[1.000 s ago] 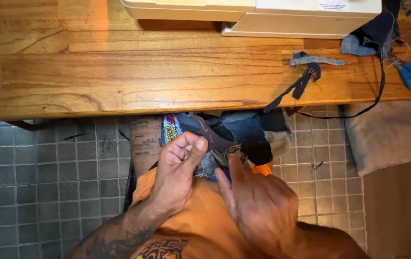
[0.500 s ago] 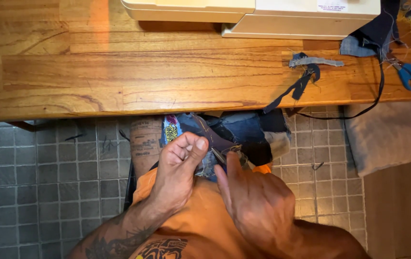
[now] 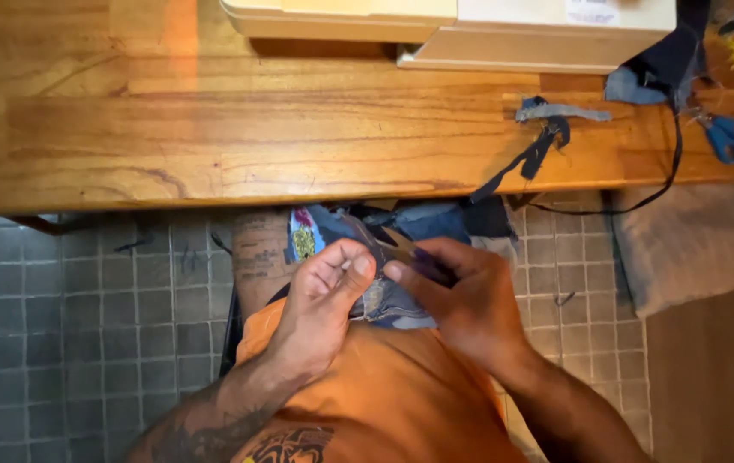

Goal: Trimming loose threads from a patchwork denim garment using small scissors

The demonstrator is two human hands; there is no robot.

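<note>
The left hand [image 3: 326,302] and right hand [image 3: 461,302] both pinch closed on the folded blue denim patchwork cloth [image 3: 392,296] below the wooden table edge [image 3: 212,184].

A wooden table [image 3: 212,146] runs beyond both hands. On it, past the right hand [image 3: 461,304], lie dark fabric strips [image 3: 538,146], blue-handled scissors [image 3: 727,135] and a cream machine base [image 3: 470,30]. Grey floor tiles [image 3: 58,326] spread beside the left hand [image 3: 320,304].
</note>
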